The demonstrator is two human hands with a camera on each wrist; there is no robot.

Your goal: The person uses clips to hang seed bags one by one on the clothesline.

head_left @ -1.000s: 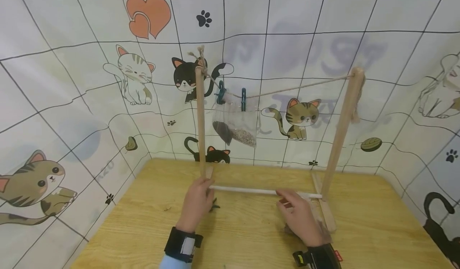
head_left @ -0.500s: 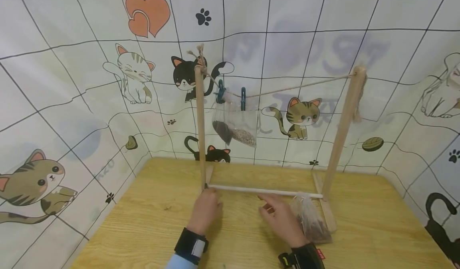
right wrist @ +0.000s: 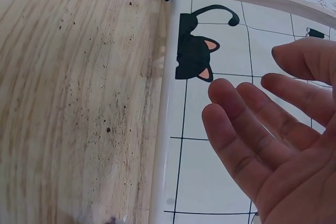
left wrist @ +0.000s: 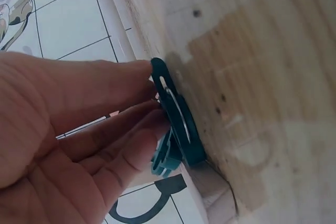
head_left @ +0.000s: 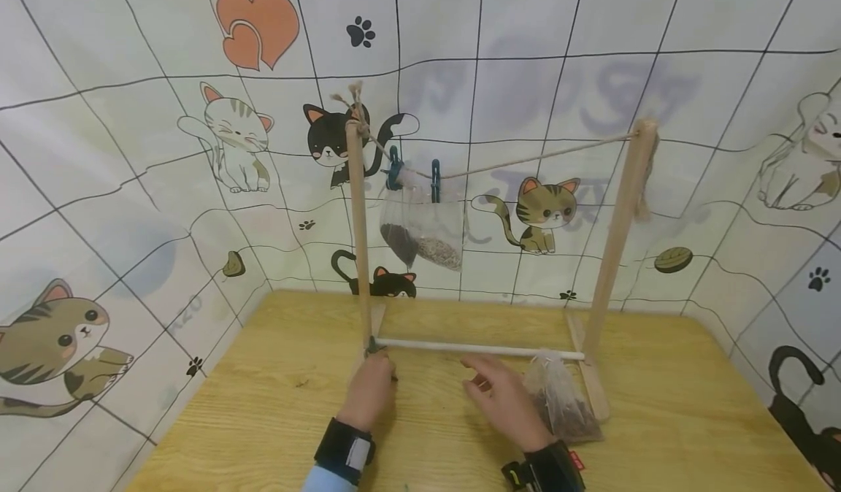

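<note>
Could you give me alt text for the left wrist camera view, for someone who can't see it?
A person's left hand pinches a dark green clothespin close to a pale wooden tabletop, with a second green clothespin right beside the first. Behind the hand is a white backdrop with black grid lines and partly visible cartoon drawings.

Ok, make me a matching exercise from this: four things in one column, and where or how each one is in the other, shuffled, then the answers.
1. Left hand
2. Right hand
3. White rod
4. Rope

A. Running straight, low between the wooden posts
B. Touching green clips
C. Sagging, up high
D. Holding nothing

Pairs: 1-B, 2-D, 3-A, 4-C
</note>
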